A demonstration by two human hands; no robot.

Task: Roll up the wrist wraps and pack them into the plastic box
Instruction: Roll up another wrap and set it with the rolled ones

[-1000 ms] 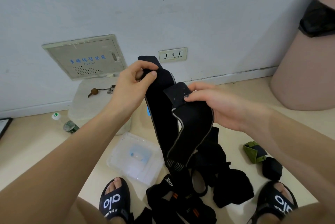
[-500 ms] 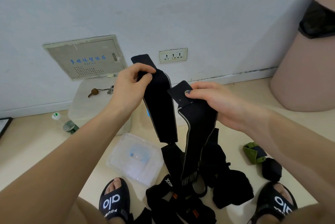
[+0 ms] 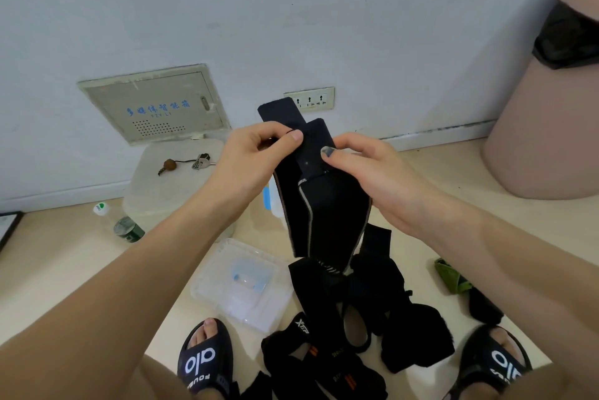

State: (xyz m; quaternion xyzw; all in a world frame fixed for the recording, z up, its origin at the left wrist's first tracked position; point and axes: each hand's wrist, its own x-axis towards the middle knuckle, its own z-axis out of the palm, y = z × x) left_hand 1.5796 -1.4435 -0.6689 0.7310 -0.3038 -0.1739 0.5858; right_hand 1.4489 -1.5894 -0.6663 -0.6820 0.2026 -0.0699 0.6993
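Beige floor against a pale wall, seen from above; person standing over the work.

Fingers: left hand [image 3: 259, 153] pinches one end tab of a long black fabric wrist wrap [image 3: 324, 205] between thumb and curled fingers. Right hand [image 3: 366, 172] pinches the other end tab, thumb on top, fingers behind. Both tabs are held close together and overlapping, raised in front of the wall; the doubled band hangs down from them, grey-edged, toward the floor.

Below it: a loose pile of black wraps [image 3: 372, 318] on the floor between the feet, unrolled as far as can be seen. Clear plastic box [image 3: 207, 296] sits on the floor just left of the pile; whether it is lidded cannot be told. No wrap is visible in it.

Progress, judged: early. The held wrap is not yet rolled; the pile remains. A small green-and-black bundle [image 3: 453, 279] lies to the right; whether it is a rolled wrap cannot be told.

Writing: "XEP"-like white lettering on one piled wrap, uncertain. Black slide sandals [image 3: 204, 357] read "olo". Blue characters and "FZY-L1" on the wall panel [image 3: 155, 108].
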